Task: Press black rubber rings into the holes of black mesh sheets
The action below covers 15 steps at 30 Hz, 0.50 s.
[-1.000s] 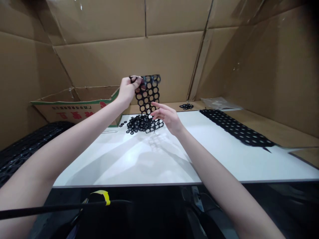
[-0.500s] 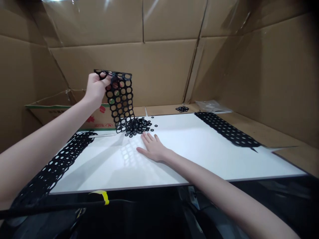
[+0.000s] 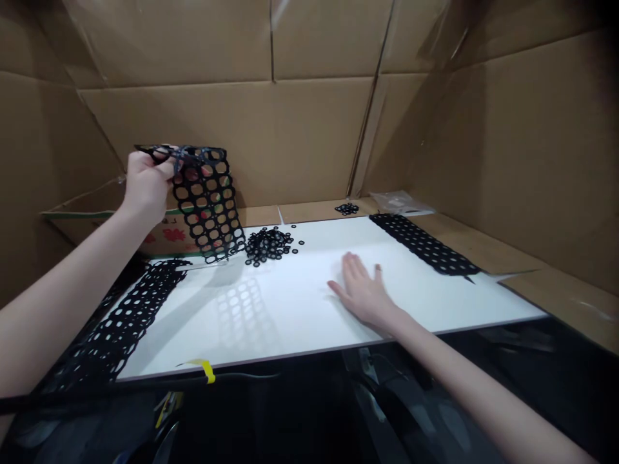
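Note:
My left hand point(image 3: 147, 187) is closed on the top edge of a black perforated rubber sheet point(image 3: 207, 206), which hangs down with rows of round holes. Its lower end is close to a heap of small black rings point(image 3: 265, 245) on the white board point(image 3: 300, 309). Over the right half of the board is my right hand point(image 3: 362, 290), palm down, fingers apart, slightly blurred and holding nothing. Whether its palm touches the surface I cannot tell. To its right lies another black perforated sheet point(image 3: 425, 245).
Stacked perforated sheets point(image 3: 135, 316) cover the board's left edge. Behind them stands a cardboard box point(image 3: 159, 241). At the back are a small pile of rings point(image 3: 347, 209) and a clear plastic bag point(image 3: 399, 202). Cardboard walls point(image 3: 319, 135) enclose the area. A yellow tag point(image 3: 207, 371) hangs in front.
My left hand has carried the hanging sheet leftward, away from the ring heap. My right hand has moved right, away from the heap, with its fingers spread wider.

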Tool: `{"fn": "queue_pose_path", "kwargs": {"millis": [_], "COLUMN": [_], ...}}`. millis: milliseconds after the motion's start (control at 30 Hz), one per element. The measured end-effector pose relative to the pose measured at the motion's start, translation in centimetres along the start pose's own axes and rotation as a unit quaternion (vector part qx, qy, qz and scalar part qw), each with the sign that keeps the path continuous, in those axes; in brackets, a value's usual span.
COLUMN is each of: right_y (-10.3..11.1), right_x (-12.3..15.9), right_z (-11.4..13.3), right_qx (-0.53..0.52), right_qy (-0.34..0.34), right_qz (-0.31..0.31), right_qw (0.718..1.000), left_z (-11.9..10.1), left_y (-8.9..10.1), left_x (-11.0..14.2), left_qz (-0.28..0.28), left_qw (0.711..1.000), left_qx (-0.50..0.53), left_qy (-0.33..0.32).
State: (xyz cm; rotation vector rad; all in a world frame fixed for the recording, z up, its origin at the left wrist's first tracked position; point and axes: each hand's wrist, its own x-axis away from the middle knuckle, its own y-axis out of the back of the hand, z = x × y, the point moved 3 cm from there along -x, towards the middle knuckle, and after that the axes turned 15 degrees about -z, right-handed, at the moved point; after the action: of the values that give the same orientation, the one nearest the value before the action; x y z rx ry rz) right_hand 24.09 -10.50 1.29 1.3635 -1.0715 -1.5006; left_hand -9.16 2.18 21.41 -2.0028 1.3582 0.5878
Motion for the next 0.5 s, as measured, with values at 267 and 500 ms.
{"fn": "queue_pose_path", "kwargs": {"millis": [267,500], "right_y": [-0.6,1.6], "right_x": [0.0,9.6], "right_z": [7.0,-13.3], "right_qx": [-0.123,0.036], "right_qy": [0.098,-0.419], "right_qz": [0.061,-0.086], "right_qw": [0.986,0.903], "left_z": [-1.7,-1.4], "left_y": [0.2,1.1], "left_x": [0.0,-1.3], "left_qz": [0.042,0.04], "left_qw": [0.999,0.999], "left_qx": [0.016,-0.016], "left_qy": [0.002,0.007]}}
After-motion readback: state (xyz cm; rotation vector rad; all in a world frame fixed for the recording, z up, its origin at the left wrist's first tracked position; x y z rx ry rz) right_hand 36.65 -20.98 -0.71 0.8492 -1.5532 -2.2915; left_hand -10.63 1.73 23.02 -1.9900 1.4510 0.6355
